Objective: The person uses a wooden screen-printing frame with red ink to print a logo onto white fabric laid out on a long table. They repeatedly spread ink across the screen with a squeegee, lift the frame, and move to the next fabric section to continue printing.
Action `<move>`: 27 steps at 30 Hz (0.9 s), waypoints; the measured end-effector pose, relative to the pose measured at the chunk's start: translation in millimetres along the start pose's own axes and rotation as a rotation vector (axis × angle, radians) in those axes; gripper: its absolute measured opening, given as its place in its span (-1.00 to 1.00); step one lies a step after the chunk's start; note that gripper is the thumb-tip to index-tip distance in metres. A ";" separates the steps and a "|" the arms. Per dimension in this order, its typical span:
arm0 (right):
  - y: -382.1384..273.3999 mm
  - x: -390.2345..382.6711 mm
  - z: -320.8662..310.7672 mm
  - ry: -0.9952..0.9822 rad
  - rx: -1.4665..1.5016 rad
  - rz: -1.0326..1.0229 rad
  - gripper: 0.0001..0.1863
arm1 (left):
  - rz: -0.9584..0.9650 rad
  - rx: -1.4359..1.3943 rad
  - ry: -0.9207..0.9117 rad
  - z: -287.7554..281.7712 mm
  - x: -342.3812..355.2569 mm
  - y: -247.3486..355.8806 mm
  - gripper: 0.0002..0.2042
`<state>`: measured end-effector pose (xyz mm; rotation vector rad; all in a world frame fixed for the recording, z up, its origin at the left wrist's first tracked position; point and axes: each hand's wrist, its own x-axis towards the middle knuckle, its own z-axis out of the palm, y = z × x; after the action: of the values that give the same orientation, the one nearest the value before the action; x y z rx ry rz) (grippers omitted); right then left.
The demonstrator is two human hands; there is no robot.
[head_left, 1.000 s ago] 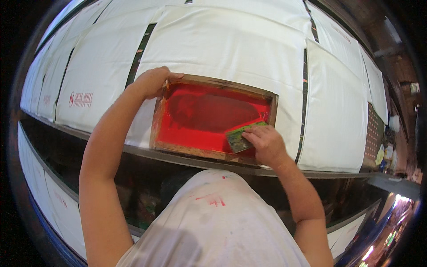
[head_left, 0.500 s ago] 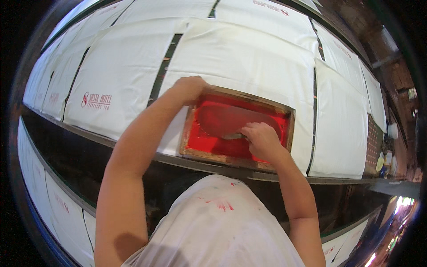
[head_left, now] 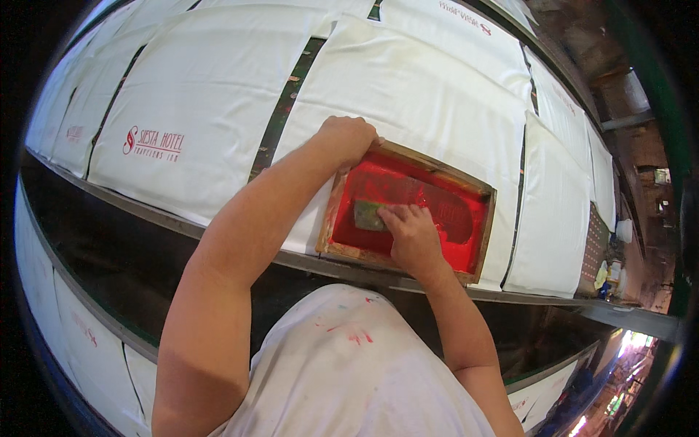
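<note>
A wooden-framed printing screen [head_left: 489, 240] with red ink over its mesh rests on a white cloth [head_left: 408, 87]. My left hand [head_left: 351, 138] is closed over the frame's far left corner. Inside the frame, my right hand [head_left: 413, 237] pinches a small squeegee [head_left: 369, 216], a flat greyish-green piece, against the inked mesh left of the middle. Part of the squeegee is hidden under my fingers. A darker oval patch with faint lettering shows in the mesh to the right of it.
Several white cloths lie in rows on the long table; the cloth at left [head_left: 196, 95] bears a red print. Dark gaps separate them. The table's near edge [head_left: 291, 258] runs just before my body. Containers [head_left: 615, 273] stand at the far right.
My right hand has drawn the squeegee leftward across the mesh, turning its flat face up into view. My left hand stays on the frame's corner. The whole view has shifted slightly.
</note>
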<state>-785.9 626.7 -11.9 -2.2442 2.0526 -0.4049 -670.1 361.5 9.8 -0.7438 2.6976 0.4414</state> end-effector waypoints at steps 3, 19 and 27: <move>-4.2 1.8 -20.1 -0.145 0.065 0.000 -0.48 | -0.019 -0.008 0.019 3.7 2.3 -4.7 -0.09; 10.6 24.0 2.0 -0.079 -0.016 0.039 -0.46 | -0.001 -0.021 -0.029 0.0 0.5 -5.7 0.04; -22.8 -26.9 -17.2 -0.125 0.102 -0.006 -0.43 | -0.023 -0.053 -0.032 -3.6 2.6 -2.8 0.01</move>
<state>-770.0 657.7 6.1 -2.1593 1.9202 -0.3513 -671.4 356.7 11.5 -0.7742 2.6542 0.5167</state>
